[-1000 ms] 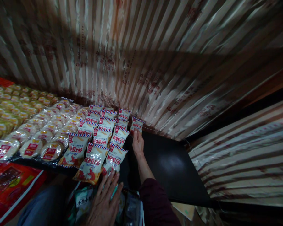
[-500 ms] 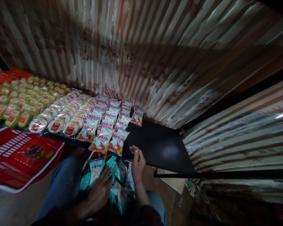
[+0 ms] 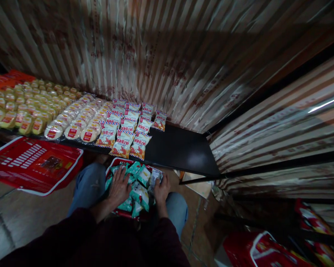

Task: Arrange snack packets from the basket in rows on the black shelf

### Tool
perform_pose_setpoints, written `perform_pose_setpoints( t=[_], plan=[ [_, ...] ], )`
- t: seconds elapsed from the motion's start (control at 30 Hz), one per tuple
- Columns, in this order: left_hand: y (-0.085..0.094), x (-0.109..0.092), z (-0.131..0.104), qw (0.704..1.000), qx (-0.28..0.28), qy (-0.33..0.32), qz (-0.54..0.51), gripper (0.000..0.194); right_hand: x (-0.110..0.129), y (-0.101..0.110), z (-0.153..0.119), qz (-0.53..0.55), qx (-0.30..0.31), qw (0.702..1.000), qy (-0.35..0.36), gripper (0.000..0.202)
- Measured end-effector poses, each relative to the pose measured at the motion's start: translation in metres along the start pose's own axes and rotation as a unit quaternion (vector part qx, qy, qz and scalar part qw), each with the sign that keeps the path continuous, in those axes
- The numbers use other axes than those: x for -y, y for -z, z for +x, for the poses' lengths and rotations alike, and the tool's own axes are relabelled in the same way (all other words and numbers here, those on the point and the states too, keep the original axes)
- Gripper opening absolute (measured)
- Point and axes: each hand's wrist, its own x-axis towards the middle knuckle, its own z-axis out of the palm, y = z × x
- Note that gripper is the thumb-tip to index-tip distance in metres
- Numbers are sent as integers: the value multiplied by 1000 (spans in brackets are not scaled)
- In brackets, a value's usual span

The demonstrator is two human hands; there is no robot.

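Observation:
My left hand (image 3: 119, 188) lies flat, its fingers spread over teal-and-white snack bags (image 3: 139, 195) in a red basket (image 3: 121, 160) between my knees. At the basket's right side, my right hand (image 3: 161, 190) has its thumb and fingers at the edge of a white snack bag (image 3: 155, 175) with a striped border. The fingers partly hide that bag, and its grip looks light. Just beyond the basket, white-and-orange snack bags (image 3: 123, 144) stand in short rows on a black shelf (image 3: 180, 150).
Left along the shelf are rows of round white packs (image 3: 72, 131), yellow packs (image 3: 25, 124) and orange packaging (image 3: 9, 79). A second red basket (image 3: 64, 178) sits on the floor at left. Lower right is another red basket (image 3: 239, 246). Dark metal posts (image 3: 267, 91) frame the striped wall covering.
My right hand has come back from above the shelf's front edge to the white bag in the basket. The left hand stays on the teal bags. The view has shifted.

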Motion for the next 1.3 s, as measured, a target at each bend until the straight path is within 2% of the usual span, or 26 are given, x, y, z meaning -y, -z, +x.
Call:
perform_pose_setpoints(
  t=[0.07,0.13,0.23,0.33,0.43,0.6,0.73,0.83,0.9,0.97,1.03,1.07,1.1,1.17,1.27,1.3],
  plan=[
    [0,3,-3,1000,9,-2,2,39,-14,2,10,-45,20,998,-39,58],
    [-1,3,-6,1000,15,-2,3,39,-22,1,13,-54,68,995,-54,59],
    [-6,-3,-11,1000,23,-5,5,39,-22,-4,6,-57,121,991,-29,62],
    [-11,-12,-14,998,47,-28,-4,39,-17,-11,-8,-90,132,987,0,67],
    [-16,-19,-15,994,87,-69,-19,43,-13,-13,-18,-103,147,984,-2,74],
    [-25,-21,-17,983,139,-118,-19,47,-6,-2,-14,-70,144,987,-4,70],
    [-28,-20,-18,979,174,-108,-3,44,2,16,-6,-2,129,992,-3,65],
    [-24,-22,-17,983,149,-99,-38,40,9,32,-3,87,127,987,-54,58],
    [-20,-25,-12,985,126,-80,-85,37,16,43,-3,178,144,968,-103,56],
    [-16,-31,-4,979,112,-35,-169,36,24,50,-5,313,199,918,-143,51],
    [-12,-36,6,942,117,65,-309,36,32,53,-9,424,272,845,-180,47],
    [-11,-39,12,897,125,148,-398,35,37,53,-12,455,301,815,-194,46],
    [-9,-41,18,832,125,241,-484,35,41,52,-15,471,321,796,-202,46],
    [-4,-43,29,792,127,285,-524,41,48,49,-22,473,334,791,-199,47],
    [5,-41,40,754,139,306,-564,46,56,43,-33,438,314,826,-163,44],
    [8,-40,42,733,143,317,-585,46,57,41,-36,424,300,841,-148,42]
  ],
)
